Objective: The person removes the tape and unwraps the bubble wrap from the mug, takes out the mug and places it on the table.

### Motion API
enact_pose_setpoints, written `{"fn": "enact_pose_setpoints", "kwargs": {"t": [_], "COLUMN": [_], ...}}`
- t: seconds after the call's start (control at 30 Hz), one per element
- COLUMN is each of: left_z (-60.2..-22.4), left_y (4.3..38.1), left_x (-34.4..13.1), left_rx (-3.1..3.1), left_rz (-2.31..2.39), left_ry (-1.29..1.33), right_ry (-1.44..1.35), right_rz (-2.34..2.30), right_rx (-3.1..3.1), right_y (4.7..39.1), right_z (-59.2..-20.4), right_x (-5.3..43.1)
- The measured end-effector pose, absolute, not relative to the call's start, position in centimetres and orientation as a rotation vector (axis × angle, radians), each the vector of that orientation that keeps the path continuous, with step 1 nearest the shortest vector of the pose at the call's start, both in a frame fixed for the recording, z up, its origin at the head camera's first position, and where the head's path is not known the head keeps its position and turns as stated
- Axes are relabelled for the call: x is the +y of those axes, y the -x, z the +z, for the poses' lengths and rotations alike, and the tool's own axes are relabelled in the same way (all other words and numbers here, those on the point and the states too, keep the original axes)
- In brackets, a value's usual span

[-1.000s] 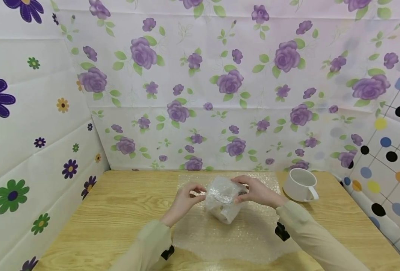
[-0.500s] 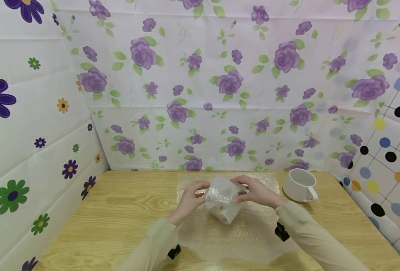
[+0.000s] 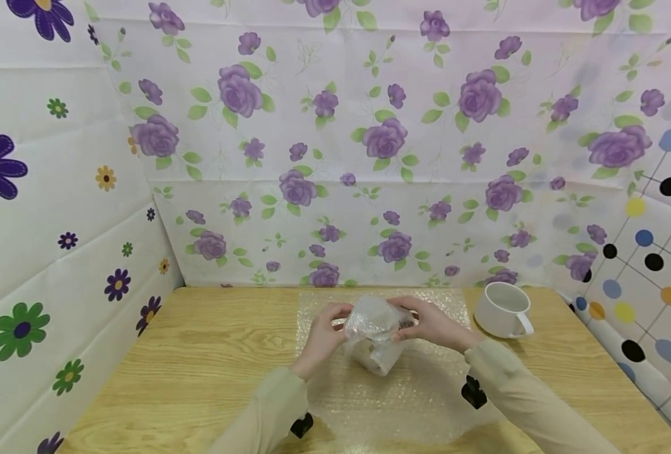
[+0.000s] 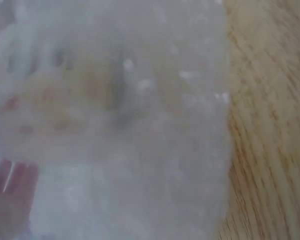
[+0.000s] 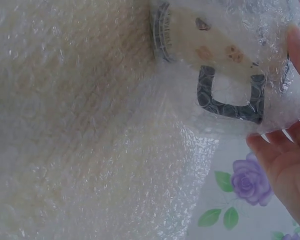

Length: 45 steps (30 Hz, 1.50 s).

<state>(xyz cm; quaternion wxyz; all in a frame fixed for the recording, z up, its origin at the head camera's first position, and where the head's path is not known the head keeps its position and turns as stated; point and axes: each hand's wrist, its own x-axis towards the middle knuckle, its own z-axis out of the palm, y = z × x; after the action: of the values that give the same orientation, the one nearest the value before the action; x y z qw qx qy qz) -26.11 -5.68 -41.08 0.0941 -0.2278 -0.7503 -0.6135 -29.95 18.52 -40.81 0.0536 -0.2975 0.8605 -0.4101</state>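
Note:
A pale printed mug (image 5: 225,45) with a dark handle (image 5: 231,110) is wrapped in bubble wrap; the right wrist view shows its pattern through the plastic. In the head view the wrapped bundle (image 3: 374,334) sits tilted mid-table. My left hand (image 3: 325,335) holds its left side, fingers bent around the wrap. On the opposite side my right hand (image 3: 432,325) grips it, thumb in front and fingers over the top. Bubble wrap (image 4: 140,190) fills most of the blurred left wrist view, with some fingers (image 4: 20,177) at its left edge.
A white cup (image 3: 502,310) with a handle stands at the back right of the wooden table (image 3: 199,353). Loose bubble wrap (image 3: 392,410) spreads under and in front of the bundle. Patterned cloth (image 3: 313,126) hangs behind and along both sides.
My left hand has moved right and closed in on the bundle's left side, its fingers coming against the wrap. My right hand and the bundle have stayed nearly still.

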Motion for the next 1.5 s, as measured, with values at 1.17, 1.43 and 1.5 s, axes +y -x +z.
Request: {"fn": "enact_pose_setpoints", "kwargs": {"t": [1.17,1.43,1.5], "left_z": [-40.7,-42.8,-42.9], "left_y": [25.8,27.6,27.8], "left_x": [-5.8,-6.0,-6.0], "left_rx": [-2.305,-2.345,-2.358], "left_rz": [-1.738,-1.654,-1.666], "left_ry": [0.691,0.686,0.661], "right_ry": [0.474,0.183,0.127], "right_rz": [-1.622,-1.773,-1.777], "right_rx": [2.79,2.774,2.789], "right_y": [30.4,31.4,31.6], "right_z": [-42.1,-42.5,-42.7], "right_x": [19.2,20.2,20.5]}}
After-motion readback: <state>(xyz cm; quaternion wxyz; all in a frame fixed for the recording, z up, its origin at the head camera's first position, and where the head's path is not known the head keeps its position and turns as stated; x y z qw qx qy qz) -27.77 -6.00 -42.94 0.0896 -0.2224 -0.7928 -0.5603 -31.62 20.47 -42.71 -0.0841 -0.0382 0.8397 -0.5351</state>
